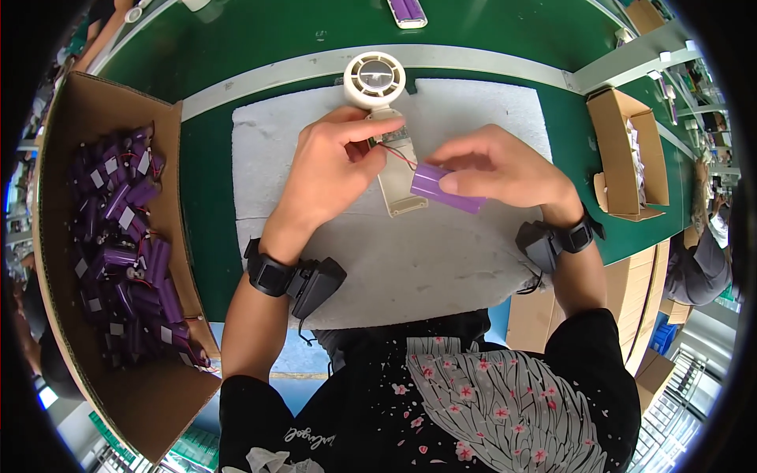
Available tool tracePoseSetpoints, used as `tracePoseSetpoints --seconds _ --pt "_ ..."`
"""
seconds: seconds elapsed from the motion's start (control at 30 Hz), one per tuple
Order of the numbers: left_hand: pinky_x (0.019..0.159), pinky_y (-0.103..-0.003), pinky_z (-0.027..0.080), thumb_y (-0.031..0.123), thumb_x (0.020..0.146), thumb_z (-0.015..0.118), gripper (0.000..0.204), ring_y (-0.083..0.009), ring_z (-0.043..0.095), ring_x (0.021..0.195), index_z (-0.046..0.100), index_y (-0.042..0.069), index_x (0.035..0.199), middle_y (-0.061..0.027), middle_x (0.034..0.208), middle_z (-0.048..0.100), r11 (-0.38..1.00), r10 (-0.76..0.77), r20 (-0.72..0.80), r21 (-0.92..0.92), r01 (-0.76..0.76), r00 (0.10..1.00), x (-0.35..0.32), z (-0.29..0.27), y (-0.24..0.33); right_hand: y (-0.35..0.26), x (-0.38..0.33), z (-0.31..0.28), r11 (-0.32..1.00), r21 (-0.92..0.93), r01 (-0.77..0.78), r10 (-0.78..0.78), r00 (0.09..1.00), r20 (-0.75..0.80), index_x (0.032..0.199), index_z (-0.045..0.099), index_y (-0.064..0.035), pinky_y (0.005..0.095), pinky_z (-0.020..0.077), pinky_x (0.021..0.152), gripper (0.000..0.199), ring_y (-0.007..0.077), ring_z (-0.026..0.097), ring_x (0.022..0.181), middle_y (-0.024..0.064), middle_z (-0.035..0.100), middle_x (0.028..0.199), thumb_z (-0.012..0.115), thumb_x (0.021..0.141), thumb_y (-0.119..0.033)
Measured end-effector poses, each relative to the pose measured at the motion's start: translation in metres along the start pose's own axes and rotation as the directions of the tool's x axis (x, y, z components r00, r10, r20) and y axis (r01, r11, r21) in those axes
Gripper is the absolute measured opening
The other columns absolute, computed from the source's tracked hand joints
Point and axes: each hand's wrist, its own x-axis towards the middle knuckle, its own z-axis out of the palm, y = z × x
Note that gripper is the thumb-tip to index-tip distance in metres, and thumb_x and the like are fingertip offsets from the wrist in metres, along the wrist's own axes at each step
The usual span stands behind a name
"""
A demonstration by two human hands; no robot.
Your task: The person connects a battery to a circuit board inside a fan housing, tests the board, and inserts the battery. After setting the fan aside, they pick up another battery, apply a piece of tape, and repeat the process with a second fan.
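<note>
A cream handheld fan [374, 80] lies on a pale foam mat, its round head pointing away from me and its handle casing [403, 203] open, with part of a circuit board visible. My left hand [335, 162] is closed around the upper handle, just below the fan head. In my right hand [497, 169] is a purple battery pack [451, 189], gripped between thumb and fingers and tilted beside the handle. Thin red and black wires [398, 154] run from the pack toward the circuit board; their far ends are hidden by my left fingers.
A tall cardboard box [177, 315] full of purple battery packs [130, 252] stands at the left. Another cardboard box [611, 150] with pale parts sits at the right. Beyond the metal rail [473, 60] lies another open casing with purple cells [408, 11] on the green bench.
</note>
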Motion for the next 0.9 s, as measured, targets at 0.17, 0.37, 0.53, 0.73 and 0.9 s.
tracePoseSetpoints --seconds 0.17,0.37,0.53,0.73,0.9 --pt "0.066 -0.022 0.049 -0.008 0.078 0.060 0.041 -0.0096 0.059 0.076 0.069 0.010 0.114 -0.0065 0.105 0.064 1.000 -0.016 0.026 0.024 0.016 1.000 -0.001 -0.003 0.001 0.001 0.000 0.001 0.968 0.240 -0.068 0.022 0.981 0.191 0.124 0.053 0.0036 0.0303 0.0546 0.068 0.038 0.0200 0.067 0.077 0.0131 0.064 0.104 0.061 0.090 -0.011" --pt "0.063 -0.026 0.049 0.001 0.076 0.070 0.031 -0.0117 0.059 0.066 0.071 0.007 0.107 -0.0067 0.089 0.065 1.000 -0.022 -0.001 -0.003 0.022 1.000 0.001 -0.001 0.004 -0.004 -0.005 -0.001 0.853 0.519 -0.060 -0.035 0.985 0.170 0.144 0.031 -0.0028 0.0326 0.0581 0.063 0.060 0.0275 0.070 0.077 0.0167 0.059 0.111 0.057 0.090 -0.007" --pt "0.061 -0.027 0.049 0.006 0.076 0.074 0.028 -0.0140 0.060 0.064 0.072 0.007 0.104 -0.0084 0.084 0.065 0.996 0.040 -0.026 0.077 -0.038 0.999 0.001 0.000 0.004 0.003 -0.005 -0.004 0.788 0.612 -0.059 -0.106 0.967 0.230 0.149 0.019 -0.0072 0.0327 0.0585 0.063 0.082 0.0296 0.070 0.077 0.0165 0.055 0.113 0.065 0.081 -0.003" --pt "0.060 -0.030 0.050 0.010 0.078 0.073 0.024 -0.0194 0.061 0.062 0.072 0.007 0.102 -0.0119 0.082 0.064 0.989 0.086 -0.052 0.124 -0.079 0.995 -0.001 0.002 0.004 -0.008 -0.005 0.000 0.839 0.534 -0.100 -0.032 0.972 0.232 0.143 0.026 -0.0061 0.0340 0.0590 0.068 0.094 0.0294 0.070 0.078 0.0147 0.052 0.112 0.074 0.063 0.007" --pt "0.060 -0.034 0.049 0.012 0.082 0.070 0.021 -0.0241 0.061 0.063 0.071 0.007 0.102 -0.0138 0.082 0.063 0.988 0.084 -0.043 0.130 -0.078 0.995 -0.002 0.001 0.005 -0.008 0.000 0.005 0.864 0.500 -0.061 -0.020 0.988 0.155 0.137 0.033 -0.0032 0.0326 0.0588 0.072 0.090 0.0282 0.070 0.085 0.0126 0.053 0.114 0.076 0.058 0.006"
